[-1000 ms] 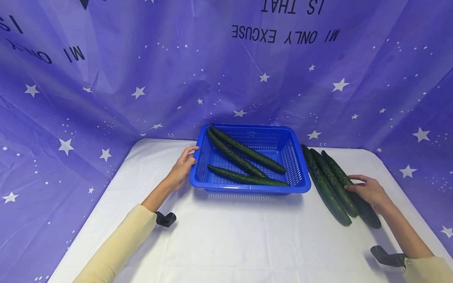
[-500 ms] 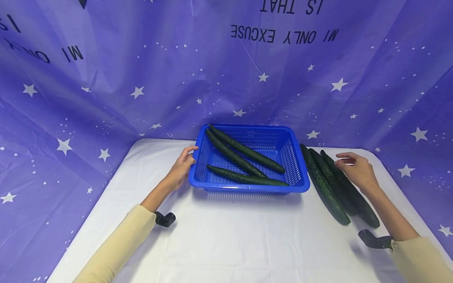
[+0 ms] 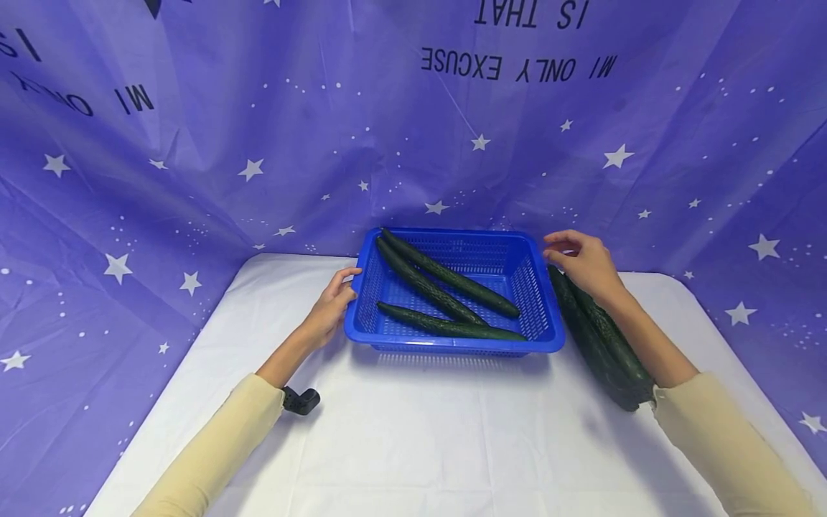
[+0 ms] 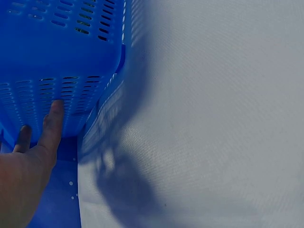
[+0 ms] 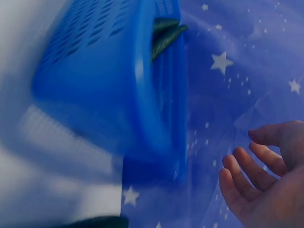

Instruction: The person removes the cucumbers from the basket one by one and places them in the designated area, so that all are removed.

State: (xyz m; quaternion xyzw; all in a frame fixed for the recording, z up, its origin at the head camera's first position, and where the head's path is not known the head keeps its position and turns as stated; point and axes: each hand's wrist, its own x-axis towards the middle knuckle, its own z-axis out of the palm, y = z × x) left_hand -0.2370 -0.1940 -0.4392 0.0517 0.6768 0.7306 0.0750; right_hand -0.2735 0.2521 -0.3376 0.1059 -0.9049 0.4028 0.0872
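Observation:
A blue perforated plastic basket (image 3: 452, 345) stands on the table with three dark green cucumbers inside. Two slant across it, a back one (image 3: 461, 281) and a middle one (image 3: 420, 281); a front cucumber (image 3: 452, 328) lies along the near wall. My left hand (image 3: 326, 310) rests against the basket's left end; in the left wrist view its straight fingers (image 4: 54, 121) touch the outer wall below the rim. My right hand (image 3: 589, 269) hovers at the basket's back right corner, fingers loosely bent and holding nothing, as the right wrist view shows.
To the right of the basket lie more cucumbers, a left one (image 3: 581, 337) and another (image 3: 614, 337) beside it, partly under my right forearm. A purple star-printed curtain (image 3: 310, 143) hangs behind the white-covered table (image 3: 413, 431).
My right hand has moved left and back, from over the loose cucumbers to the basket's right back corner. The left hand and the basket have stayed put.

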